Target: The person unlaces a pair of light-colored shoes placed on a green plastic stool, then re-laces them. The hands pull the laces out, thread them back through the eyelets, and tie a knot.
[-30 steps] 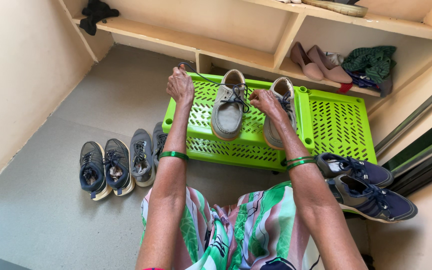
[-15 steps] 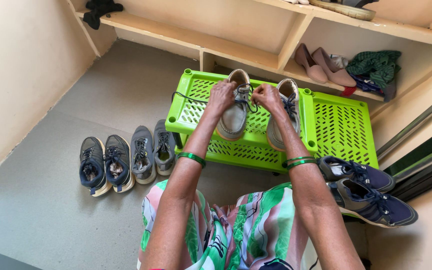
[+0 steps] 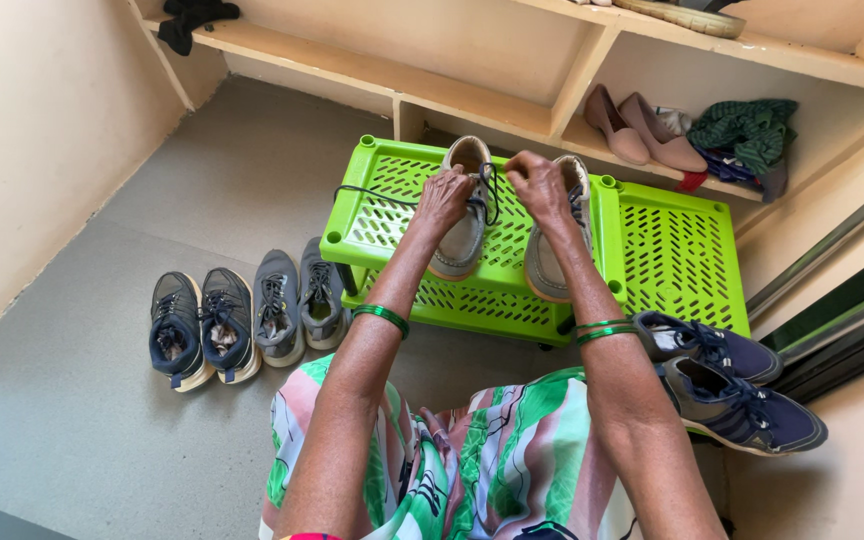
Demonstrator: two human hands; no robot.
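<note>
Landmark: green rack, bright plastic with slotted shelves, standing on the grey floor in front of the wooden shelves.

Both hands are over the left half of the rack's top shelf. Left hand has its fingers pinched together on the dark lace of the left grey shoe; a loose run of that lace trails leftward across the top of the rack. Right hand is closed too, fingers pinched at the lace just above the shoe's opening; from here I can't tell exactly how much lace is in the grip. The two hands are close together, nearly touching.

The grey shoe sits on the rack's top shelf, toe towards the person. Its mate, the right grey shoe, sits just beside it on the same shelf, partly hidden by the right wrist.

Green bangles on the left forearm, a matching set on the right.

Left of the rack, on the floor: two pairs of dark sneakers in a row. Right of the rack, at its front corner: a pair of navy sneakers. Behind the rack, on the lowest wooden shelf: pink flats and a green cloth.
</note>
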